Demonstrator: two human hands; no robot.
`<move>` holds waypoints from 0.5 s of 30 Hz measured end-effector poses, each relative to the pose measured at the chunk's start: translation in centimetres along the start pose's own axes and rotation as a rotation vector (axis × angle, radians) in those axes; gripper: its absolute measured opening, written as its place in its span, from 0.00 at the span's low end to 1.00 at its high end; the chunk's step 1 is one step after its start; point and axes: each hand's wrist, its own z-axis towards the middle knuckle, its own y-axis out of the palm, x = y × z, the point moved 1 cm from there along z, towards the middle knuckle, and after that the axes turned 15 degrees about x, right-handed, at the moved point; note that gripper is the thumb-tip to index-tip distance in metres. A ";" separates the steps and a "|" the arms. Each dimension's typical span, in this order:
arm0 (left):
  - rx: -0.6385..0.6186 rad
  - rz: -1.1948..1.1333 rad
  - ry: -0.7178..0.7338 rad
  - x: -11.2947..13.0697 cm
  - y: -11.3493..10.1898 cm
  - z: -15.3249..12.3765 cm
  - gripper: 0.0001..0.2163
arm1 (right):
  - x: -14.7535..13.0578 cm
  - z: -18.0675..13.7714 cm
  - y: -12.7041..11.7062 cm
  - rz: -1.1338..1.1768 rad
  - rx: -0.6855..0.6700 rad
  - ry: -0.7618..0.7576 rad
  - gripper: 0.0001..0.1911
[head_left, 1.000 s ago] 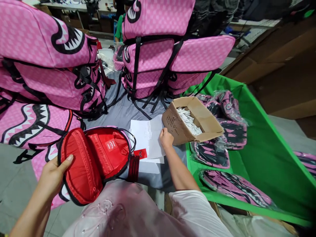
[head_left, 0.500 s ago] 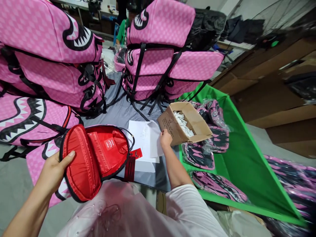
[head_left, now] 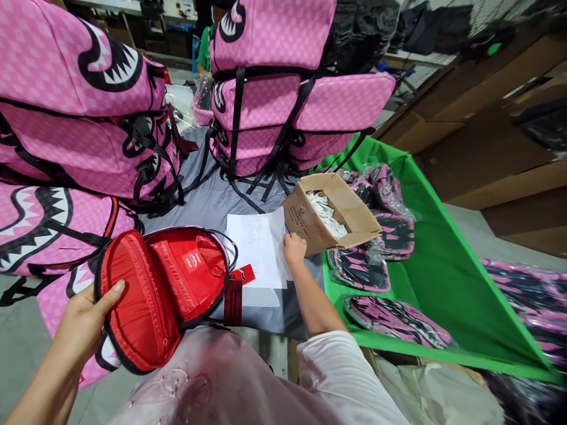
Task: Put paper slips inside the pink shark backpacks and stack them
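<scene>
My left hand (head_left: 84,319) grips the front panel of a small pink bag (head_left: 206,295), thumb on its red lining and fingers behind. The bag lies unzipped and folded open; a white printed label (head_left: 194,261) shows inside. A red hang tag (head_left: 244,274) and a dark red strip (head_left: 233,304) hang at its side. My right hand (head_left: 295,248) is closed at the right edge of a white paper sheet (head_left: 257,242), pinching it, with the fingertips partly hidden. Just beyond that hand stands an open cardboard box (head_left: 310,227) holding many small white packets (head_left: 328,215).
Pink shark-mouth bags are stacked at left (head_left: 88,141) and at the back (head_left: 266,100) of the grey-covered table (head_left: 199,165). A green fabric bin (head_left: 443,265) on the right holds plastic-wrapped bags (head_left: 394,319). Large cartons (head_left: 478,136) stand beyond it. A person's green sleeve (head_left: 204,50) shows behind.
The view has shifted slightly. The paper's right side, lifted and curled before, now lies flatter beside my right hand. My left hand keeps its hold on the bag's panel.
</scene>
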 end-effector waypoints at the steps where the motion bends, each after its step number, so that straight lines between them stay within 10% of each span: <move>1: -0.002 -0.005 -0.003 0.1 0.1 0.0 0.29 | 0.0 0.1 0.0 0.004 -0.015 -0.015 0.15; 15: -0.005 -0.010 -0.020 0.5 0.6 -0.4 0.36 | -1.4 0.6 2.0 0.137 -0.077 -0.051 0.16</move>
